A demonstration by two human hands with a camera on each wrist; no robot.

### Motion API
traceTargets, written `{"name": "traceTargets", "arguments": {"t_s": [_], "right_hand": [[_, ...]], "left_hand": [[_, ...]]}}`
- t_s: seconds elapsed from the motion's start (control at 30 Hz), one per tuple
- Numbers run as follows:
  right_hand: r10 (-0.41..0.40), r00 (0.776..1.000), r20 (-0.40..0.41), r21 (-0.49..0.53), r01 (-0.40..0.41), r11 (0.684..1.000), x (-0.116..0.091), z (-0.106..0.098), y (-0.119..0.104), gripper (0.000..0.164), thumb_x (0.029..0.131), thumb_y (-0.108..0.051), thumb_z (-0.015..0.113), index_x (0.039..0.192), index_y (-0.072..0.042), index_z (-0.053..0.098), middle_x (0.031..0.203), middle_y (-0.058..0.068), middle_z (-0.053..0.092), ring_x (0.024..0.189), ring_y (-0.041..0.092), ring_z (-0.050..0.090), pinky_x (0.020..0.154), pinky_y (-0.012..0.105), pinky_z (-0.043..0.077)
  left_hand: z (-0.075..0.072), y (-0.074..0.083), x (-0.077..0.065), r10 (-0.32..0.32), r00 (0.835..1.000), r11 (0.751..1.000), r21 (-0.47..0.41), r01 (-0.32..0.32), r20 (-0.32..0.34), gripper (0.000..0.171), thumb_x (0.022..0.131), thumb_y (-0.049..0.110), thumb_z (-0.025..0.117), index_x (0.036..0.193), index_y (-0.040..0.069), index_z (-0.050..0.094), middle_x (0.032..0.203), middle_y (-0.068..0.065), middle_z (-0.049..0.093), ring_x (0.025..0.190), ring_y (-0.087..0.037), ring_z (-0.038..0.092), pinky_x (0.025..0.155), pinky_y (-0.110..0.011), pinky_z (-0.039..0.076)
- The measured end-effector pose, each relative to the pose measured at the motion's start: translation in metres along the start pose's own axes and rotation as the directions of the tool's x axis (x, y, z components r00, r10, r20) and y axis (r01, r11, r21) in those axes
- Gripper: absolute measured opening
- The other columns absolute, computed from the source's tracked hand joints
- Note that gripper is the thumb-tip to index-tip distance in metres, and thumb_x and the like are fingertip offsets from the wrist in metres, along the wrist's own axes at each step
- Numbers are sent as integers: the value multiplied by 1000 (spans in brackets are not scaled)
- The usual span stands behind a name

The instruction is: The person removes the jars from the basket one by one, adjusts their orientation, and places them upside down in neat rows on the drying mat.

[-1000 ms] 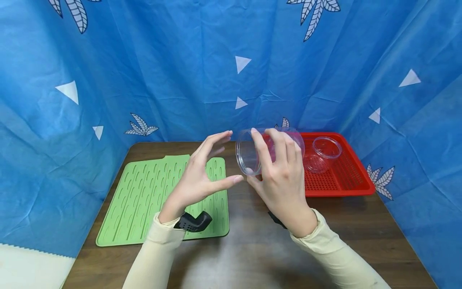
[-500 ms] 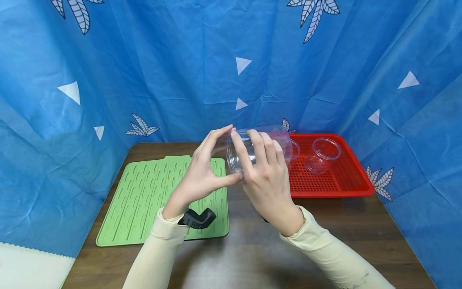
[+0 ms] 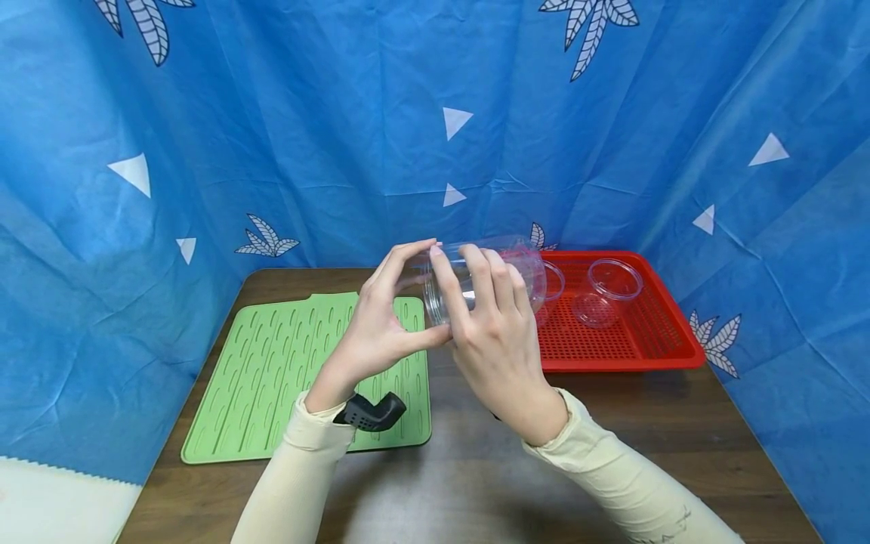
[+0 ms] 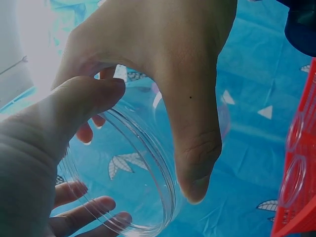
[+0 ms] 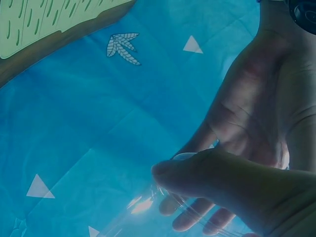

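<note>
A clear, see-through jar (image 3: pixel 467 289) with a ridged rim lies sideways in the air between both hands. My right hand (image 3: pixel 495 332) grips its body, thumb underneath and fingers spread over the top. Around the rim end, my left hand (image 3: pixel 370 326) has its thumb below and its fingers above. The left wrist view gives the round jar mouth (image 4: pixel 165 197), with the left thumb (image 4: pixel 101 94) at the rim and fingertips (image 4: pixel 106 205) on the far side. In the right wrist view, the right thumb (image 5: pixel 182 173) presses on the jar wall (image 5: pixel 138 212).
A red perforated basket (image 3: pixel 612 364) stands at the back right. Inside it is a clear cup (image 3: pixel 615 279), and another clear rim (image 3: pixel 559 281) shows beside the jar. A green ridged mat (image 3: pixel 258 378) covers the table's left. Blue curtain (image 3: pixel 408 113) encloses the back and sides.
The right hand has carried the jar leftward, away from the basket, into the left hand. The left hand's fingers now meet the rim; they were apart from it a second ago.
</note>
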State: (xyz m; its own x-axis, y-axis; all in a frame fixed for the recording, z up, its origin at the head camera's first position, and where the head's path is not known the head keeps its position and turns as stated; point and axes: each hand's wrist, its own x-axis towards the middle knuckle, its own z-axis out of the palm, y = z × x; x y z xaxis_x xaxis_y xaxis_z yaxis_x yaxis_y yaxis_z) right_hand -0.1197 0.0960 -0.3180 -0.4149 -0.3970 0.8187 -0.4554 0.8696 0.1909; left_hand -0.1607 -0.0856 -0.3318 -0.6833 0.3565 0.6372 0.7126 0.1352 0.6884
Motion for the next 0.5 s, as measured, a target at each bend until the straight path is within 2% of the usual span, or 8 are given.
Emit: {"name": "traceTargets", "arguments": {"t_s": [0.13,0.23,0.4,0.5], "right_hand": [[5,1000,28,-12,-4,1000,0,-1,-1,67,92,-4,73,157,-8,57,143,24,57,129,41,55,103,52,50],[2,1000,21,19,-2,1000,-1,-2,-1,72,89,-8,78,158,-8,56,143,24,57,128,41,56,103,53,50],[-6,999,36,150,0,989,-2,-10,2,93,78,-18,90,162,-9,51,148,25,55,134,43,53,110,56,48],[-8,999,39,258,-2,966,-1,-18,6,103,73,-25,97,163,-9,49,152,25,53,138,44,51,113,58,46]], "left_hand": [[-2,0,-2,-15,1000,1000,-6,15,-5,97,76,11,101,159,13,51,151,0,58,126,-21,68,109,-40,56],[-4,0,-4,-28,1000,1000,-6,28,-3,96,77,13,102,159,15,52,151,2,59,127,-21,67,108,-40,57],[-8,1,-6,-35,999,999,-17,35,-1,97,77,14,102,160,18,52,151,4,59,131,-21,65,109,-41,56],[-11,2,-7,-45,999,999,-23,45,-4,97,78,14,102,161,19,52,150,5,60,132,-20,65,110,-40,55]]}}
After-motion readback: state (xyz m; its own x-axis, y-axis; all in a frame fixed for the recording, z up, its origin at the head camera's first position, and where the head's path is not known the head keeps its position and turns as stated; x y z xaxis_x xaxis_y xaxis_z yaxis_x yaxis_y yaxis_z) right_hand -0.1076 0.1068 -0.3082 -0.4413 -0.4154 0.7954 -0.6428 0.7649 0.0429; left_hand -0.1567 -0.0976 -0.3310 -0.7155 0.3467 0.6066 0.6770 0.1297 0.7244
